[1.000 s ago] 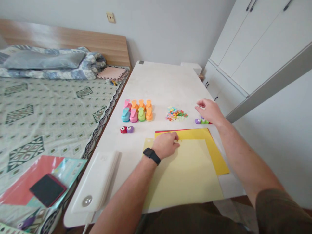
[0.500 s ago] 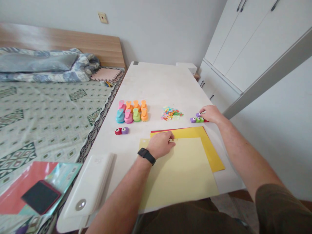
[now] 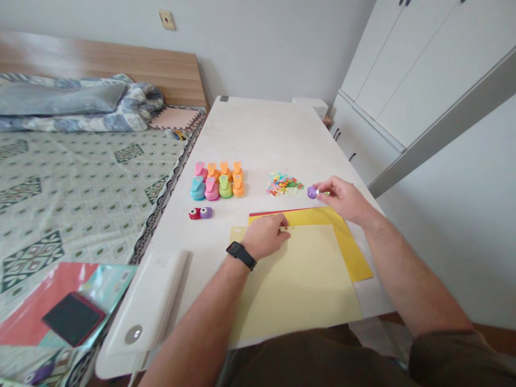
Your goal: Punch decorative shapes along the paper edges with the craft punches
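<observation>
My left hand (image 3: 264,235) rests with curled fingers on the top edge of a pale yellow paper sheet (image 3: 298,279), pressing it to the white table (image 3: 262,134). A darker yellow sheet (image 3: 342,236) and a red one lie beneath it. My right hand (image 3: 341,198) is closed around a small purple and green paper punch (image 3: 313,192), held just above the table near the far edge of the darker sheet. A pile of tiny coloured paper cut-outs (image 3: 283,184) lies to the left of that punch.
Several pastel paper punches (image 3: 217,181) stand in two rows mid-table, with a red and purple punch (image 3: 200,213) in front. A white device (image 3: 151,301) lies at the table's near left. A bed (image 3: 72,177) with a phone (image 3: 72,319) on coloured packs is left; white cupboards (image 3: 403,70) right.
My right hand went to the purple and green punch at the right edge, closed on it and carried it left toward the cut-outs. My left hand stayed on the paper.
</observation>
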The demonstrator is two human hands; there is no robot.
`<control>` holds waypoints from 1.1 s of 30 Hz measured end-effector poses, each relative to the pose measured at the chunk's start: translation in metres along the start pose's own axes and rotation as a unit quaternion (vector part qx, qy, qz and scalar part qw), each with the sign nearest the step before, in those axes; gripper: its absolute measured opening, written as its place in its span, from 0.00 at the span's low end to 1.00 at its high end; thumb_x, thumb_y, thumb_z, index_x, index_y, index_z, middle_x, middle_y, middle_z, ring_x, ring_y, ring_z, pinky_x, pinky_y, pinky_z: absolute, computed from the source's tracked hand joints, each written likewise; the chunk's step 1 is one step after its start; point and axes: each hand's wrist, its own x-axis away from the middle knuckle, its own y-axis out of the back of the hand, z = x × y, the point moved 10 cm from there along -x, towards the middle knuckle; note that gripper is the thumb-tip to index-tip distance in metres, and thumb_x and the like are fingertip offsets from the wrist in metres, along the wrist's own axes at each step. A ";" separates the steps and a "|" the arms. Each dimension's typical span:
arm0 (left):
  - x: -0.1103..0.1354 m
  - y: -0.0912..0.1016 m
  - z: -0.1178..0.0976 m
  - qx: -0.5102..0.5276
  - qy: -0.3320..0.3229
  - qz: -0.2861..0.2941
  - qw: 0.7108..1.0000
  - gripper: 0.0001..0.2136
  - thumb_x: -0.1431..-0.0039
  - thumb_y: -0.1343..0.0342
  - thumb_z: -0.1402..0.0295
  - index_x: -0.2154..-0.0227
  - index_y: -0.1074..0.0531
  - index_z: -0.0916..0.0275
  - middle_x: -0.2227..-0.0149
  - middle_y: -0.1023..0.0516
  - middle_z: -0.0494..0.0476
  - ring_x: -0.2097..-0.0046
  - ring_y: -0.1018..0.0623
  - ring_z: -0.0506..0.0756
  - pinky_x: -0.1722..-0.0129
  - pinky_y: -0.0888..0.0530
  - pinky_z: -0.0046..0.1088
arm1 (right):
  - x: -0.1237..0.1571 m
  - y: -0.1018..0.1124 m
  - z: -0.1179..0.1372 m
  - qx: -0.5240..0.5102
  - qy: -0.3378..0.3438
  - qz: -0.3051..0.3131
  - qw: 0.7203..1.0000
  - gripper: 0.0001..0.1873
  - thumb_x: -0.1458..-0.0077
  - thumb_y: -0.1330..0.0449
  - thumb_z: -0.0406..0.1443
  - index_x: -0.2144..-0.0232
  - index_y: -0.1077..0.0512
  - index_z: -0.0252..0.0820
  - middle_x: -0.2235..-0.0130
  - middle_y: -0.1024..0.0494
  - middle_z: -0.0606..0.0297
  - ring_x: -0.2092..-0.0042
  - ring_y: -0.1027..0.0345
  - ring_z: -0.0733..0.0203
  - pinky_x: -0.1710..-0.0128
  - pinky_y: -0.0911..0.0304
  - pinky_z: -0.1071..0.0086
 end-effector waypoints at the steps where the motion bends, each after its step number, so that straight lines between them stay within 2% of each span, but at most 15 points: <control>1: 0.000 0.000 0.000 0.003 -0.002 0.000 1.000 0.08 0.41 0.40 0.64 0.60 0.24 0.58 0.60 0.17 0.55 0.59 0.19 0.57 0.62 0.27 0.31 | 0.005 -0.013 0.001 -0.028 0.001 0.023 0.999 0.10 0.41 0.36 0.43 0.63 0.29 0.46 0.48 0.19 0.57 0.51 0.24 0.53 0.50 0.30 0.53; 4: -0.001 0.001 -0.002 0.012 -0.009 -0.001 1.000 0.08 0.40 0.40 0.64 0.60 0.23 0.58 0.60 0.17 0.55 0.59 0.19 0.57 0.62 0.28 0.31 | 0.018 -0.044 -0.005 -0.052 -0.011 0.074 0.996 0.10 0.42 0.35 0.43 0.62 0.29 0.45 0.48 0.19 0.57 0.50 0.23 0.53 0.49 0.29 0.53; 8: -0.001 0.003 -0.004 0.023 -0.016 -0.003 1.000 0.08 0.39 0.41 0.63 0.60 0.23 0.59 0.60 0.17 0.56 0.58 0.19 0.57 0.60 0.27 0.31 | 0.028 -0.062 -0.010 -0.051 -0.014 0.099 0.994 0.11 0.41 0.35 0.43 0.61 0.29 0.45 0.48 0.19 0.56 0.51 0.23 0.54 0.51 0.29 0.57; 17: -0.001 0.005 -0.011 0.016 -0.029 -0.003 0.999 0.07 0.35 0.43 0.65 0.63 0.22 0.60 0.61 0.16 0.57 0.60 0.20 0.56 0.61 0.28 0.29 | 0.034 -0.069 -0.001 -0.051 0.010 0.151 0.987 0.10 0.43 0.34 0.40 0.60 0.29 0.45 0.52 0.19 0.59 0.53 0.24 0.56 0.50 0.30 0.59; 22: -0.001 0.005 -0.012 0.014 -0.033 -0.007 0.999 0.08 0.35 0.44 0.64 0.64 0.22 0.60 0.62 0.17 0.56 0.61 0.20 0.55 0.63 0.29 0.29 | 0.033 -0.066 0.005 -0.012 0.025 0.151 0.988 0.10 0.44 0.34 0.37 0.59 0.28 0.45 0.55 0.18 0.61 0.55 0.25 0.56 0.53 0.31 0.60; 33: 0.001 0.008 -0.014 0.026 -0.041 -0.020 0.999 0.10 0.33 0.47 0.66 0.67 0.23 0.61 0.64 0.17 0.57 0.63 0.21 0.54 0.66 0.31 0.28 | 0.034 -0.065 0.011 -0.008 0.022 0.160 0.987 0.13 0.48 0.34 0.34 0.59 0.28 0.46 0.58 0.19 0.62 0.58 0.27 0.57 0.56 0.31 0.63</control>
